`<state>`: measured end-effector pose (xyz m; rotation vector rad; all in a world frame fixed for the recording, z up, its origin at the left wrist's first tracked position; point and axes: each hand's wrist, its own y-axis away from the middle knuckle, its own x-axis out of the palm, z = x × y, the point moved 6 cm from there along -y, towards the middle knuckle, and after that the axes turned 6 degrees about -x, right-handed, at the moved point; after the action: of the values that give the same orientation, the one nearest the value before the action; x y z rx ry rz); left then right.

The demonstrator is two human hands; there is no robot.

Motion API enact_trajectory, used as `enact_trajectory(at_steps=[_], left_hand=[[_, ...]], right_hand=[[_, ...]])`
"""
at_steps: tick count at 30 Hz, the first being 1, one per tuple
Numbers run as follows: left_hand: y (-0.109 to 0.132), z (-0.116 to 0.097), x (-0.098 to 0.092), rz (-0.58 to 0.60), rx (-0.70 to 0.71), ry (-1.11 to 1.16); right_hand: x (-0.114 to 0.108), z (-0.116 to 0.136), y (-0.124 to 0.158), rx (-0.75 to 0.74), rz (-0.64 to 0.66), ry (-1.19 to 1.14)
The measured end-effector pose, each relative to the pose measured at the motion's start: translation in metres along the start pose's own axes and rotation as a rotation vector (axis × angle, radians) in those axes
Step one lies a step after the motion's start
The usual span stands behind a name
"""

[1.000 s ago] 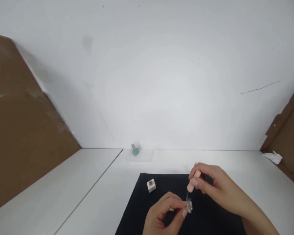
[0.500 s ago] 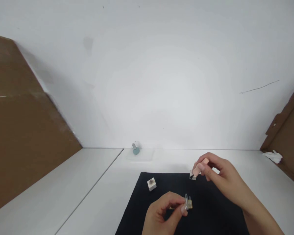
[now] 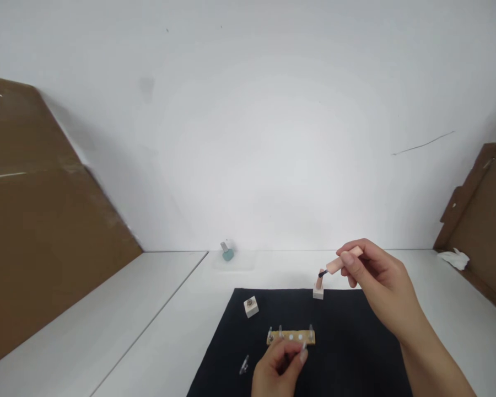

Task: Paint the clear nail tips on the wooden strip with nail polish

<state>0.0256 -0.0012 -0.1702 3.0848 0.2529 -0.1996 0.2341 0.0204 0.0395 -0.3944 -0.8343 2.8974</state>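
My right hand [image 3: 378, 286] pinches a pink nail-polish brush cap [image 3: 343, 261], its dark brush tip just above the small open polish bottle [image 3: 318, 288] at the far edge of the black mat [image 3: 347, 342]. My left hand [image 3: 279, 369] is curled at the near edge of a small wooden strip [image 3: 291, 336] that lies flat on the mat with several clear nail tips standing on it. The left fingers touch the strip's near side. A loose clear nail tip [image 3: 244, 364] lies on the mat left of that hand.
A white cube-shaped bottle [image 3: 251, 306] sits on the mat's far left. A teal polish bottle [image 3: 227, 252] stands on a clear tray by the wall. Brown cardboard panels [image 3: 45, 220] flank both sides. A crumpled tissue [image 3: 452, 257] lies far right on the white table [image 3: 149, 309].
The right hand lifted the brush away from the nail tip and carried it back over the open bottle. The left hand lowered the wooden strip onto the mat.
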Motion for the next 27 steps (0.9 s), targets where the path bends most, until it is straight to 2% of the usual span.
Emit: enact_trajectory(at_steps=[3,11,17,23,27], left_hand=[[-0.006,0.0,0.001,-0.067,0.005,-0.084],[-0.003,0.002,0.002,-0.088,-0.027,-0.224],[0.001,0.002,-0.001,-0.177,-0.146,-0.471],[-0.003,-0.007,0.002,-0.143,-0.186,-0.566],[-0.006,-0.006,0.004,-0.108,-0.245,-0.616]], right_hand=[[-0.004,0.005,0.003,0.001,-0.007,-0.001],[-0.015,0.014,0.006,-0.038,-0.064,-0.002],[-0.015,0.016,0.006,-0.062,-0.05,0.02],[-0.016,0.017,0.007,-0.074,-0.085,0.062],[-0.017,0.019,0.008,-0.075,-0.122,0.039]])
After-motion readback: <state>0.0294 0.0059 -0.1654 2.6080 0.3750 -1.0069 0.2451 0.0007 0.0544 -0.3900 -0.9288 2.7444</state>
